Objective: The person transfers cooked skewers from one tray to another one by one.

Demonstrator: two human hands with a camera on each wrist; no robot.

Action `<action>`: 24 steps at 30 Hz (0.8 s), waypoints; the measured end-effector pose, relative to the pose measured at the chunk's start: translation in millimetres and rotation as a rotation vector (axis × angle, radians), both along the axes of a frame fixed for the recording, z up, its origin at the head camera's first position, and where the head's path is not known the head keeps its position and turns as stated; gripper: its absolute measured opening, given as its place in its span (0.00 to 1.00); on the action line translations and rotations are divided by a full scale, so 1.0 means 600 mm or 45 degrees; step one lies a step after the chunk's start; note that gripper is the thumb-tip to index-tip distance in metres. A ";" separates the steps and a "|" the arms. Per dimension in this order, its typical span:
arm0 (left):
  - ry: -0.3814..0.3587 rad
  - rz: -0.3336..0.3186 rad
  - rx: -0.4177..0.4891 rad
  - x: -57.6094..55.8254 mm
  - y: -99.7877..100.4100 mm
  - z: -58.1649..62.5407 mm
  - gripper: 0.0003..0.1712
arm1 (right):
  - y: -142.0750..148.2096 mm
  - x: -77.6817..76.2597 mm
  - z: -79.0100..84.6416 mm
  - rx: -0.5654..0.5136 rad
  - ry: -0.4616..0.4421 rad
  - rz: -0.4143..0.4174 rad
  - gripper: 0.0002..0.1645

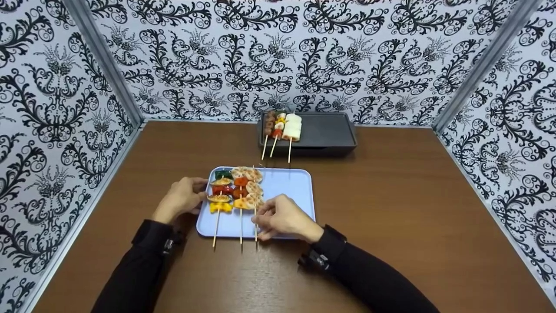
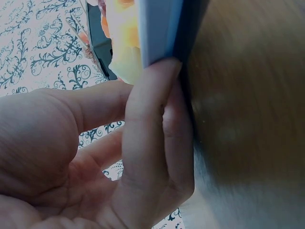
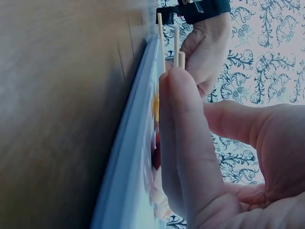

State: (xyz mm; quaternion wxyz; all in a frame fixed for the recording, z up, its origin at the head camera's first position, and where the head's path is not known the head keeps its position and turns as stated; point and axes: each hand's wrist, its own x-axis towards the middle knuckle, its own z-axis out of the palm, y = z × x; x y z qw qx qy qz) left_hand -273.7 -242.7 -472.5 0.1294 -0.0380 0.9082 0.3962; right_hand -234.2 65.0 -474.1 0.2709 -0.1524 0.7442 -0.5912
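Observation:
A light-blue tray (image 1: 286, 182) lies on the table with three skewers on it. The left skewer (image 1: 222, 190) carries green, red and yellow pieces between browned shell-like ones. Orange and red pieces are on the middle skewer (image 1: 240, 192); pale, browned slices are on the right skewer (image 1: 254, 188). Their sticks reach over the tray's near edge. My left hand (image 1: 184, 198) holds the tray's left rim, with bent fingers (image 2: 147, 105) against its side. With fingertips and thumb, my right hand (image 1: 282, 217) pinches the right skewer's stick; the contact is partly hidden in the right wrist view.
Behind the tray stands a dark grey grill plate (image 1: 325, 130). On its left side lie a brown meat skewer (image 1: 269, 124), a mixed-colour skewer (image 1: 279, 126) and a white-piece skewer (image 1: 292, 126), sticks overhanging its front. Patterned walls (image 1: 278, 56) enclose the brown table (image 1: 391, 195).

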 end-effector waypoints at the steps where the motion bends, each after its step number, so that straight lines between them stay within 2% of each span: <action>1: -0.002 0.003 -0.001 0.000 0.000 0.000 0.28 | 0.001 -0.001 0.002 0.009 0.014 -0.001 0.13; 13: 0.017 -0.012 -0.030 0.000 -0.001 -0.002 0.29 | 0.015 -0.015 0.020 0.058 0.092 -0.037 0.15; 24: 0.014 -0.005 -0.012 0.003 0.000 0.000 0.28 | 0.026 -0.025 0.029 0.038 0.146 -0.073 0.15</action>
